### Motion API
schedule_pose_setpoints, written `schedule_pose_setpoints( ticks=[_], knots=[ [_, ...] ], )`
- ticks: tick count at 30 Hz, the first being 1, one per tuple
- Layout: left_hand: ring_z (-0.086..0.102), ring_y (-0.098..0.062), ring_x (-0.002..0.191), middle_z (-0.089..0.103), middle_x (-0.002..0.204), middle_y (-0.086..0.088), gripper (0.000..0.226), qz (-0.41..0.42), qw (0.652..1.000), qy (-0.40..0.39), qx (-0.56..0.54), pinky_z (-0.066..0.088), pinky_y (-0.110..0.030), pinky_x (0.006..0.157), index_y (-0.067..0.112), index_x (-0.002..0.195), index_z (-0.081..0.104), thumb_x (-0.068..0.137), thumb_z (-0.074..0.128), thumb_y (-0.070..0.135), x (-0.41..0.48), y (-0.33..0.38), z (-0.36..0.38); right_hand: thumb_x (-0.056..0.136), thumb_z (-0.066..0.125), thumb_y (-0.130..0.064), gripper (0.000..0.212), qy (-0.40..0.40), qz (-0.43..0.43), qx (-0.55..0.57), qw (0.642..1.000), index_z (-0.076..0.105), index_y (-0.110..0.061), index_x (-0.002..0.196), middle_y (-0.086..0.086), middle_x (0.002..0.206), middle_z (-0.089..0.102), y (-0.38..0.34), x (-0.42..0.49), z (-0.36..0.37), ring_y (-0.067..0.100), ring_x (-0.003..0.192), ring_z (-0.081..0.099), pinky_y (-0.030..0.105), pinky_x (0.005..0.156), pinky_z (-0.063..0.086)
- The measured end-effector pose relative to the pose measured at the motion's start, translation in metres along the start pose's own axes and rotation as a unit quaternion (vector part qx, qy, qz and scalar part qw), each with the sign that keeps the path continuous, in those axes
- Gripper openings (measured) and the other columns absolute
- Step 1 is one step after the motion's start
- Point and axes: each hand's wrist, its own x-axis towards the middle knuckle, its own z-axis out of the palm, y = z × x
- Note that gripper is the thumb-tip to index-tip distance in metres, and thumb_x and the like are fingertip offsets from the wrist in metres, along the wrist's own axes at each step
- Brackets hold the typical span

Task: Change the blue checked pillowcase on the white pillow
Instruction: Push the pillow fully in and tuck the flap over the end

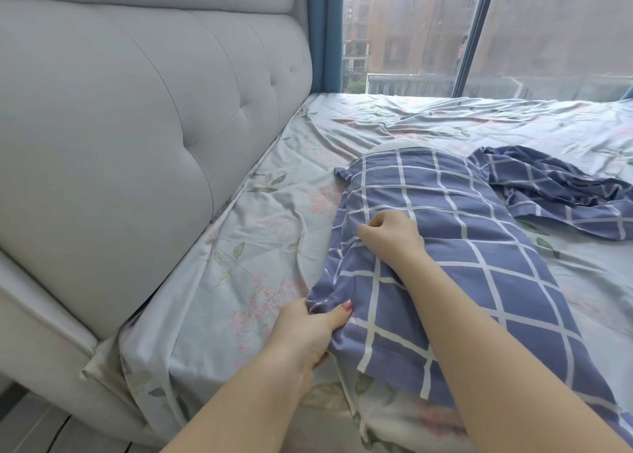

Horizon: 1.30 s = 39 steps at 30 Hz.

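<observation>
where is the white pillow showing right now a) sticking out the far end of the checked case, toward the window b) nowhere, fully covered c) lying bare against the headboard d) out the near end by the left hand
a: the white pillow peeks out of the blue checked pillowcase only at the end nearest the window; the left hand grips the near edge, where only fabric shows.

We see a padded grey headboard [137, 127] along the left edge of the bed [150, 360], a pale flowered sheet [445, 120] over it, a blue curtain [325, 31], and a large window [411, 24] showing brick buildings in daylight.
</observation>
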Motion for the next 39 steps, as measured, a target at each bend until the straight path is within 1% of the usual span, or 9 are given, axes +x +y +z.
schedule_pose_setpoints(
  ticks=[5, 8, 14, 20, 24, 26, 30, 34, 39],
  knots=[
    [0.062, -0.01, 0.063, 0.068, 0.074, 0.002, 0.009, -0.025, 0.999, -0.023, 0.011, 0.048, -0.021, 0.058, 0.017, 0.085, 0.063, 0.093, 0.067, 0.019, -0.003, 0.003, -0.007, 0.089, 0.064, -0.036, 0.023, 0.038, -0.087, -0.222, 0.97, 0.066, -0.017, 0.102, 0.004, 0.116, 0.055, 0.004, 0.004, 0.01, 0.029, 0.108, 0.057, 0.038, 0.09, 0.04],
    [0.063, -0.012, 0.071, 0.071, 0.076, 0.003, 0.013, -0.03, 0.999, -0.021, 0.016, 0.049, -0.026, 0.066, 0.017, 0.086, 0.066, 0.088, 0.073, 0.027, 0.001, 0.004, -0.008, 0.089, 0.061, -0.022, 0.012, 0.075, -0.101, -0.194, 0.973, 0.063, -0.014, 0.08, 0.002, 0.098, 0.062, 0.008, 0.005, 0.013, 0.03, 0.1, 0.058, 0.036, 0.082, 0.039],
    [0.065, -0.014, 0.076, 0.073, 0.075, 0.003, 0.019, -0.048, 0.996, -0.047, 0.052, 0.052, -0.029, 0.076, 0.016, 0.093, 0.067, 0.083, 0.079, 0.026, 0.008, 0.009, -0.01, 0.08, 0.074, -0.018, 0.015, 0.07, 0.0, 0.14, 0.988, 0.073, -0.008, 0.069, 0.007, 0.071, 0.07, 0.006, 0.022, -0.018, 0.025, 0.079, 0.064, 0.038, 0.077, 0.054],
    [0.062, -0.006, 0.062, 0.068, 0.056, 0.01, 0.017, 0.001, 0.999, -0.035, 0.033, 0.048, -0.021, 0.064, 0.015, 0.081, 0.063, 0.083, 0.078, 0.021, 0.01, 0.018, -0.008, 0.086, 0.069, -0.021, 0.021, 0.121, -0.018, 0.028, 0.992, 0.066, -0.011, 0.068, 0.007, 0.079, 0.067, -0.001, 0.046, -0.02, 0.024, 0.083, 0.06, 0.031, 0.068, 0.045],
    [0.064, -0.011, 0.058, 0.071, 0.068, 0.001, 0.009, -0.026, 0.999, -0.023, 0.039, 0.05, -0.021, 0.053, 0.013, 0.091, 0.067, 0.086, 0.075, 0.015, 0.008, 0.011, -0.007, 0.084, 0.073, -0.026, 0.021, -0.006, -0.084, -0.082, 0.993, 0.066, -0.016, 0.067, 0.005, 0.084, 0.068, 0.006, 0.042, -0.002, 0.029, 0.094, 0.062, 0.039, 0.081, 0.052],
    [0.067, -0.015, 0.064, 0.074, 0.078, -0.002, 0.011, -0.054, 0.997, -0.044, 0.043, 0.055, -0.026, 0.051, 0.016, 0.096, 0.067, 0.088, 0.073, 0.022, 0.007, 0.009, -0.007, 0.087, 0.069, -0.041, 0.02, 0.007, -0.13, -0.143, 0.981, 0.072, -0.022, 0.093, 0.002, 0.103, 0.065, 0.009, 0.032, -0.006, 0.027, 0.106, 0.057, 0.04, 0.091, 0.047],
    [0.071, -0.019, 0.077, 0.077, 0.089, -0.006, 0.026, -0.05, 0.995, -0.071, 0.048, 0.062, -0.037, 0.069, 0.012, 0.097, 0.069, 0.081, 0.08, 0.03, 0.01, 0.008, -0.003, 0.097, 0.041, -0.058, 0.049, 0.034, -0.158, -0.282, 0.946, 0.049, -0.035, 0.14, -0.007, 0.146, 0.046, 0.03, 0.012, -0.025, 0.021, 0.135, 0.037, 0.046, 0.113, 0.025],
    [0.072, -0.031, 0.088, 0.075, 0.099, -0.017, 0.023, -0.042, 0.996, -0.068, 0.036, 0.06, -0.045, 0.08, 0.002, 0.109, 0.068, 0.088, 0.073, 0.011, 0.013, 0.005, 0.004, 0.103, 0.017, -0.051, 0.052, 0.001, -0.017, -0.283, 0.959, 0.03, -0.036, 0.151, -0.008, 0.162, 0.021, 0.053, 0.004, -0.047, 0.018, 0.15, 0.013, 0.053, 0.12, 0.005],
    [0.068, -0.034, 0.082, 0.071, 0.093, -0.023, 0.011, 0.034, 0.999, -0.016, 0.031, 0.056, -0.049, 0.083, 0.0, 0.1, 0.067, 0.094, 0.058, -0.003, 0.023, 0.017, -0.006, 0.103, 0.027, -0.05, 0.053, 0.005, -0.03, -0.209, 0.977, 0.028, -0.034, 0.153, -0.007, 0.162, 0.022, 0.072, -0.032, -0.071, 0.017, 0.15, 0.015, 0.052, 0.121, 0.011]
  ],
)
